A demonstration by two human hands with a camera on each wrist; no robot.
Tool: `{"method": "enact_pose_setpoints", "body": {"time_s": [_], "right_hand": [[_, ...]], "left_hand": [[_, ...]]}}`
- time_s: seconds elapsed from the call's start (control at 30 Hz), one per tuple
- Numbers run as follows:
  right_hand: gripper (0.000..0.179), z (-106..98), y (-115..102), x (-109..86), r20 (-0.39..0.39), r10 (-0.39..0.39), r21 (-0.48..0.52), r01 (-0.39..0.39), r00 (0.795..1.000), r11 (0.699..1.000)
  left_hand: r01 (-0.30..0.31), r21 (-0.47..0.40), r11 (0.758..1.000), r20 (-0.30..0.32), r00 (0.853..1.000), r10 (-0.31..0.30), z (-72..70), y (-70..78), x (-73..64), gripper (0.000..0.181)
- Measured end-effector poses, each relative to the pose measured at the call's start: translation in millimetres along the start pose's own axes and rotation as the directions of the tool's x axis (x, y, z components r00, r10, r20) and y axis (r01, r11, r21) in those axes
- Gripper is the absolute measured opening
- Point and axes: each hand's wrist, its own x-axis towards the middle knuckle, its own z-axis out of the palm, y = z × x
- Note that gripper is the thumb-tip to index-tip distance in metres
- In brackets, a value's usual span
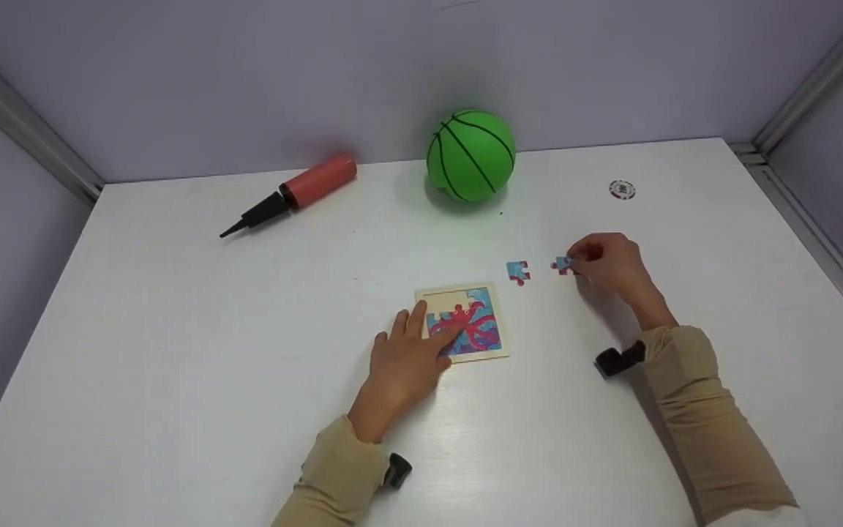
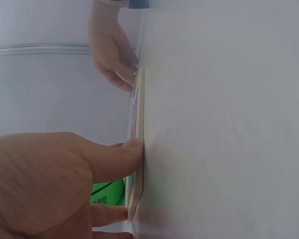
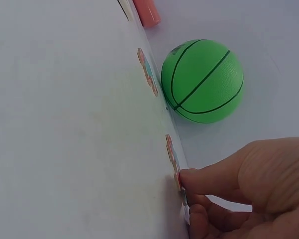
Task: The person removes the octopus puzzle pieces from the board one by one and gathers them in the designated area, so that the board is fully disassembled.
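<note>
A square wooden jigsaw puzzle tray (image 1: 503, 322) with a red octopus picture lies on the table, its upper left part showing bare wood. My left hand (image 1: 408, 359) rests on the tray's left side, the index finger extended over the picture and the thumb at the near edge. To the right, my right hand (image 1: 612, 265) pinches a blue and red puzzle piece (image 1: 560, 265) between thumb and fingers, close over the table; the fingers hide part of it. Between the tray and that hand lies another puzzle piece (image 1: 516, 271), loose and flat.
A green ball (image 1: 471, 156) with black lines sits against the back wall. Left of it lies a red and black hand pump (image 1: 312, 184). A round black-and-white chip (image 1: 622, 190) is at the back right. Walls border the white table (image 1: 209, 351) at the back and sides.
</note>
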Motion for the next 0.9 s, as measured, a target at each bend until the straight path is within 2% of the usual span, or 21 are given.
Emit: {"method": "enact_pose_setpoints", "body": {"time_s": [0.13, 0.3, 0.37, 0.47, 0.53, 0.6, 0.77, 0.9], "right_hand": [[0.020, 0.4, -2.5, -0.5, -0.006, 0.004, 0.003, -0.003, 1.000, 1.000], [0.020, 0.3, -5.1, -3.2, -0.099, -0.035, 0.011, 0.036, 0.994, 0.999], [0.020, 0.1, -8.2, -4.9, -0.141, -0.046, 0.012, 0.049, 0.989, 0.999], [0.021, 0.3, -14.9, -7.4, -0.163, -0.046, 0.020, 0.050, 0.986, 0.999], [0.021, 1.9, -19.4, -8.6, -0.154, -0.039, 0.027, 0.044, 0.987, 0.999], [0.021, 5.0, -23.9, -9.5, -0.142, -0.041, 0.036, 0.046, 0.989, 0.998], [0.019, 17.4, -40.4, -14.3, -0.106, -0.078, 0.060, 0.085, 0.991, 0.995], [0.019, 28.8, -54.6, -17.8, -0.054, -0.097, 0.083, 0.101, 0.994, 0.991]], "left_hand": [[0.004, 0.011, 1.000, 0.008, 1.000, -0.004, 0.3, 0.5, -0.8, 0.049], [0.007, -0.004, 1.000, 0.029, 1.000, -0.007, 0.3, 0.1, -0.3, 0.050], [0.000, -0.020, 1.000, 0.016, 1.000, 0.000, -0.9, -0.6, -0.6, 0.050], [-0.016, -0.040, 0.999, -0.035, 0.999, 0.015, -3.2, -2.1, -0.8, 0.049], [-0.027, -0.053, 0.998, -0.066, 0.998, 0.024, -4.7, -3.2, -0.9, 0.049], [-0.034, -0.064, 0.997, -0.072, 0.997, 0.030, -5.7, -4.0, -0.4, 0.049], [-0.050, -0.087, 0.995, -0.027, 0.998, 0.048, -5.6, -5.4, 1.3, 0.048], [-0.056, -0.105, 0.993, -0.015, 0.998, 0.055, -2.9, -6.3, 2.9, 0.046]]}}
